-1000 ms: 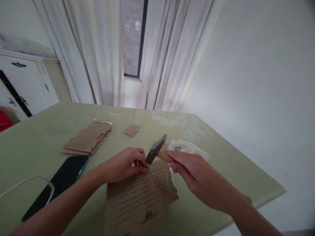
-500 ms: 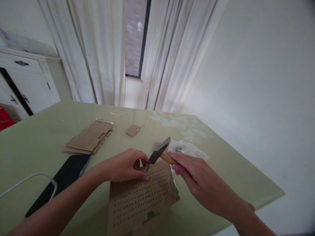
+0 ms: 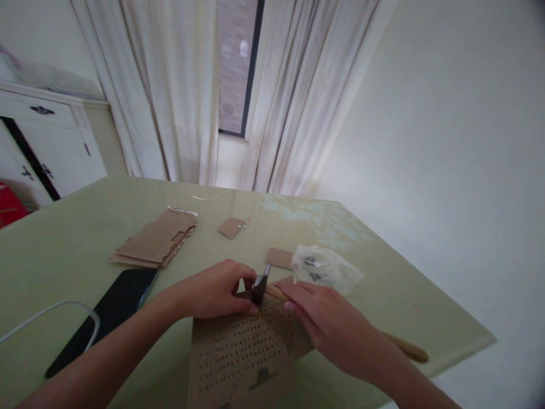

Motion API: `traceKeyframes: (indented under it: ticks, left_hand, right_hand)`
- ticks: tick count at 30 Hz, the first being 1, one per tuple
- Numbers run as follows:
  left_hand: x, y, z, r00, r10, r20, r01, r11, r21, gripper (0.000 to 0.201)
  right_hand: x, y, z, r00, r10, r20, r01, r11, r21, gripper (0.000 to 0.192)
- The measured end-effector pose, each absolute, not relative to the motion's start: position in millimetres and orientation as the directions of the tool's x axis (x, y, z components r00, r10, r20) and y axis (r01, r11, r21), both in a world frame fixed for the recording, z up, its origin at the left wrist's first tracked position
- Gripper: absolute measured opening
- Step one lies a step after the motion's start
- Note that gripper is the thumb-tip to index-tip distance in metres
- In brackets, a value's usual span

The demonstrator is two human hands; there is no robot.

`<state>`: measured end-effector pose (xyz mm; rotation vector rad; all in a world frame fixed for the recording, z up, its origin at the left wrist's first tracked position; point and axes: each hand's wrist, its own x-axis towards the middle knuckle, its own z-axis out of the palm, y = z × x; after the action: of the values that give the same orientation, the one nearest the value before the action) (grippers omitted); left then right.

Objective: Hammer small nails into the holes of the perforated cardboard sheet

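My right hand (image 3: pixel 327 309) is wrapped around the wooden handle of a hammer (image 3: pixel 260 288). The hammer's dark metal head is down at the fingertips of my left hand (image 3: pixel 223 289), over the far edge of a brown cardboard sheet (image 3: pixel 238 346) with rows of punched holes. The thumb and index finger of my left hand are curled toward each other there, the thumb lying on the cardboard. A thin metal nail showed between those fingertips half a second ago; the hammer head now hides it. The handle's rounded end sticks out beyond my right wrist.
A stack of perforated cardboard (image 3: pixel 157 238) lies left on the green table (image 3: pixel 426 318), near a dark phone (image 3: pixel 106 318) and a white cable (image 3: pixel 63 303). Beyond my hands are a small cardboard square (image 3: pixel 231 228), another cardboard piece (image 3: pixel 279 258) and a clear plastic bag (image 3: pixel 326 267) with dark bits.
The hammer head has swung down and left from above the cardboard to my left fingertips. My right hand has lowered and moved left with it. My left hand stays in place.
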<state>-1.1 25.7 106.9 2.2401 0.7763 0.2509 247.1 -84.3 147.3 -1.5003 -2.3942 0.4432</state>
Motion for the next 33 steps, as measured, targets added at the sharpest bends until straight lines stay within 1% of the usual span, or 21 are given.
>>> traceKeyframes:
  ticks: [1,3,4,6,8,9,11,12,14,16,17,20,26,30,33]
  left_hand:
    - [-1,25,107,0.799,0.600,-0.049,0.455,-0.549,0.701,0.023]
    - [-1,24,109,0.789,0.612,-0.053,0.471,-0.547,0.692,0.028]
    - [-1,23,109,0.780,0.623,-0.062,0.485,-0.539,0.688,0.034]
    - [-3,23,110,0.770,0.631,-0.093,0.509,-0.520,0.686,0.044]
    - [-7,28,108,0.772,0.627,-0.105,0.506,-0.506,0.698,0.048]
    - [-10,32,106,0.766,0.636,-0.093,0.502,-0.501,0.705,0.047]
    - [-19,46,100,0.720,0.693,-0.040,0.517,-0.496,0.698,0.042]
    - [-25,54,97,0.673,0.739,-0.010,0.551,-0.493,0.673,0.039]
    - [-37,70,89,0.564,0.825,0.033,0.669,-0.479,0.568,0.035]
    - [-45,83,80,0.484,0.875,0.021,0.773,-0.438,0.459,0.031]
    - [-48,87,75,0.460,0.888,-0.002,0.804,-0.416,0.424,0.030]
    - [-48,92,59,0.432,0.899,-0.073,0.842,-0.373,0.389,0.026]
    - [-40,93,30,0.373,0.919,-0.130,0.882,-0.307,0.359,0.021]
    - [-40,93,23,0.366,0.919,-0.144,0.889,-0.300,0.346,0.020]
    - [-41,93,25,0.379,0.918,-0.118,0.885,-0.322,0.335,0.020]
  right_hand:
    - [248,-84,146,-0.425,0.902,0.072,0.808,0.414,-0.419,0.032]
    - [254,-80,144,-0.386,0.914,0.125,0.781,0.396,-0.483,0.030]
    - [258,-75,143,-0.346,0.926,0.149,0.760,0.370,-0.535,0.027]
    - [267,-63,140,-0.258,0.956,0.139,0.663,0.280,-0.694,0.025]
    - [275,-46,133,-0.216,0.974,0.067,0.463,0.163,-0.871,0.030]
    - [279,-37,128,-0.213,0.976,0.046,0.337,0.117,-0.934,0.031]
    - [286,-20,113,-0.213,0.976,0.043,0.100,0.065,-0.993,0.025]
    - [288,-13,105,-0.207,0.977,0.047,-0.004,0.048,-0.999,0.022]
    - [293,-1,87,-0.176,0.984,0.040,-0.179,0.008,-0.984,0.023]
    - [297,6,70,-0.134,0.991,0.029,-0.291,-0.012,-0.957,0.029]
    - [298,9,63,-0.114,0.993,0.027,-0.326,-0.012,-0.945,0.032]
    - [302,14,46,-0.078,0.997,0.025,-0.388,-0.007,-0.922,0.037]
    - [313,15,27,-0.034,0.999,0.007,-0.450,-0.009,-0.893,0.034]
    - [314,17,22,-0.012,1.000,0.003,-0.468,-0.003,-0.884,0.035]
    - [312,16,23,-0.017,1.000,0.000,-0.480,-0.008,-0.877,0.036]
